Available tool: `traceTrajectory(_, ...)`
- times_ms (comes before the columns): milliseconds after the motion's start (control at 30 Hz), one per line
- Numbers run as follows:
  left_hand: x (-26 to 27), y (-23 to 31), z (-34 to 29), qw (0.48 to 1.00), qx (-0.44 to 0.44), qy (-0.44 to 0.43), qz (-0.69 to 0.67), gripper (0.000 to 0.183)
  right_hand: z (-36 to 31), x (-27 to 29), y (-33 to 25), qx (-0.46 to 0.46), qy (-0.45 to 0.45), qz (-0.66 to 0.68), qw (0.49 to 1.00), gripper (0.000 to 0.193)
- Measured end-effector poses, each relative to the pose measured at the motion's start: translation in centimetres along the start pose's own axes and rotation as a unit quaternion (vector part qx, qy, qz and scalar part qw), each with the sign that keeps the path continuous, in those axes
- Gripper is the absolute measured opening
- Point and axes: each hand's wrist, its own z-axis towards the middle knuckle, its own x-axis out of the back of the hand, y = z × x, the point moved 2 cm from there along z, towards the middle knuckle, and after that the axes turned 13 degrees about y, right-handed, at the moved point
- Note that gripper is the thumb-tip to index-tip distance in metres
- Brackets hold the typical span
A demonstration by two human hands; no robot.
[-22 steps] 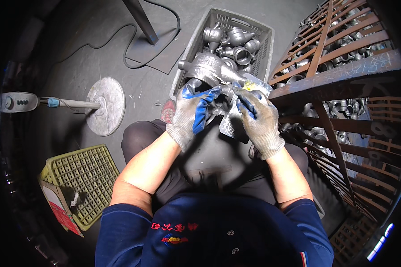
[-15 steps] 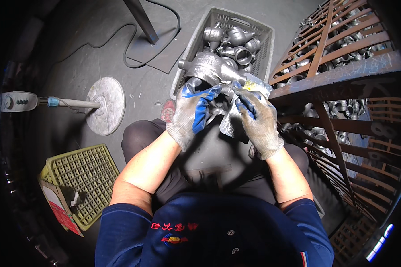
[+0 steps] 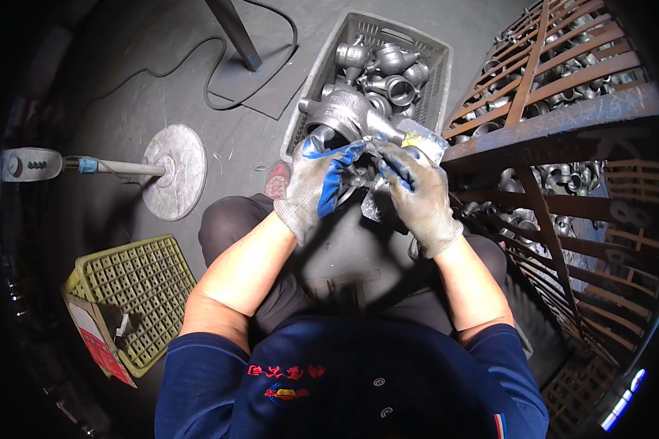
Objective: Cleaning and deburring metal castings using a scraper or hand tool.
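Both my hands wear grey knitted gloves with blue coating on the palm side. My left hand [image 3: 313, 179] is closed, thumb and forefinger pinched together just in front of a large silver metal casting [image 3: 342, 110] with a round open mouth. My right hand [image 3: 416, 181] is closed too, its fingertips meeting those of the left. Something small and pale shows where the fingertips come together, too small to name. The casting rests over the near end of a grey plastic crate [image 3: 444, 80]. Under my right hand is a light metal plate [image 3: 374, 201] with a yellow patch.
Several smaller metal castings [image 3: 399, 89] fill the crate. On the right stands a rusty slatted metal cage [image 3: 556, 117] full of castings. A round-based stand [image 3: 174, 172] and a yellow-green plastic crate [image 3: 143, 293] are at the left. A black cable [image 3: 206, 69] curls across the floor.
My right hand has shifted slightly left, bringing its fingertips up to the left hand's. My left hand and the large casting have hardly moved.
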Motion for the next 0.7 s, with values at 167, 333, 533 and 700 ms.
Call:
traceTrajectory(167, -0.8, -0.3, 0.0, 0.895, 0.33, 0.029, -0.297, 0.029, 1.0, 1.9, -0.9, -0.39, -0.042, 0.369, 0.843, 0.039)
traceTrajectory(333, -0.9, -0.8, 0.2, 0.922, 0.272, 0.076, -0.264, 0.021, 1.5, 3.1, 0.5, -0.385, 0.041, 0.424, 0.819, 0.028)
traceTrajectory(533, -1.2, -0.5, 0.6, 0.951, 0.211, 0.148, -0.17, 0.02, 1.3, 3.1, 0.4, -0.392, 0.014, 0.343, 0.854, 0.024)
traceTrajectory(700, -1.1, -0.5, 1.0, 0.956, 0.191, 0.143, -0.17, 0.017, 1.1, 2.7, 0.3, -0.389, 0.018, 0.383, 0.838, 0.027)
